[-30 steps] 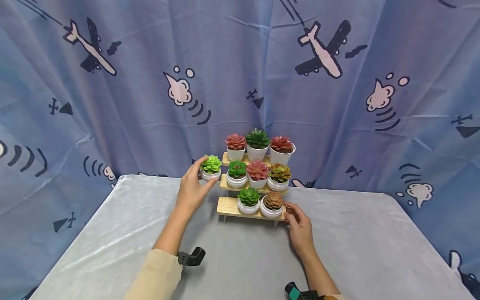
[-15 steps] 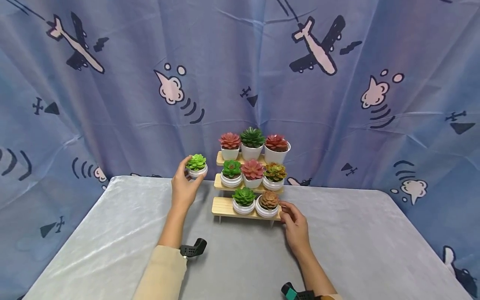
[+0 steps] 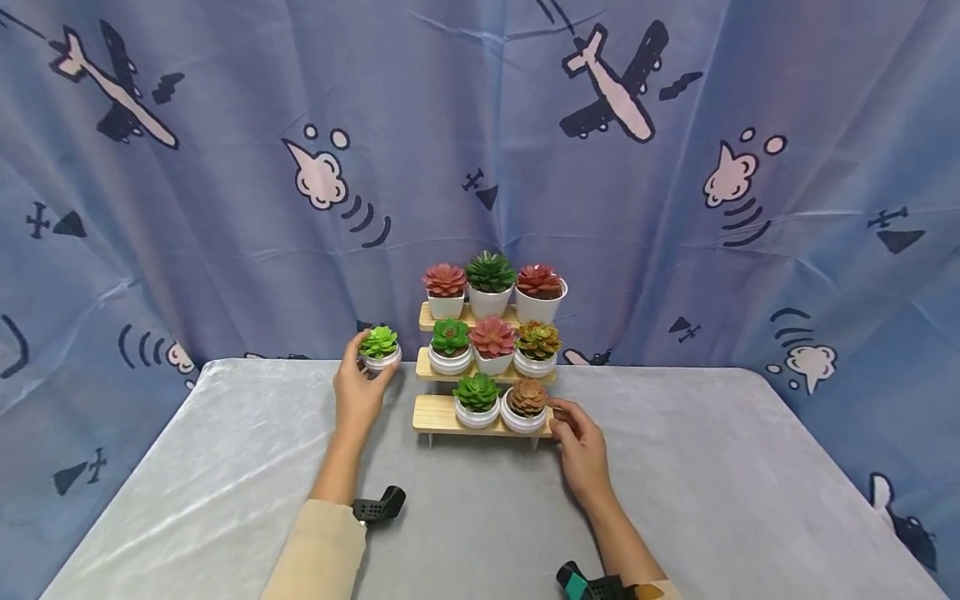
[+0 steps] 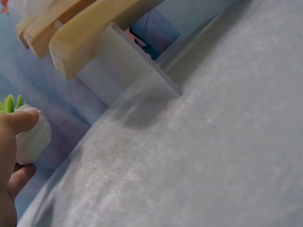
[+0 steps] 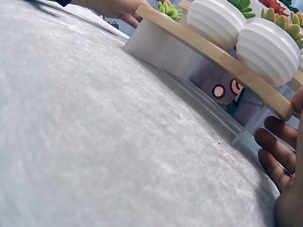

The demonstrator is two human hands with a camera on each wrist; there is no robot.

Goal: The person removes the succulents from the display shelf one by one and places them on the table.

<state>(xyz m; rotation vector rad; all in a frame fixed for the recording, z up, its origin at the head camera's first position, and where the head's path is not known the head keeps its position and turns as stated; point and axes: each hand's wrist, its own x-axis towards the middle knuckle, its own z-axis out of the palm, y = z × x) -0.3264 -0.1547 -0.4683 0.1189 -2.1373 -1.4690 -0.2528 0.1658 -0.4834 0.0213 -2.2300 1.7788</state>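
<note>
My left hand pinches a small white pot with a bright lime-green succulent, left of a three-tier wooden plant stand. In the left wrist view, the thumb and a finger lie on either side of the white pot. My right hand holds the right end of the stand's bottom shelf, beside a brown succulent. In the right wrist view, fingers curl below that wooden shelf end. A green succulent shares the bottom shelf, whose left end is bare wood.
The middle shelf bears a green, a pink and a yellow-red succulent. On top stand a pink one, a dark green one and a red one. A grey cloth covers the table; a blue airplane-print curtain hangs behind.
The left hand has carried the lime-green succulent away from the middle shelf, leftward and then lower. The right hand keeps its place at the stand's end. The head view has shifted slightly.
</note>
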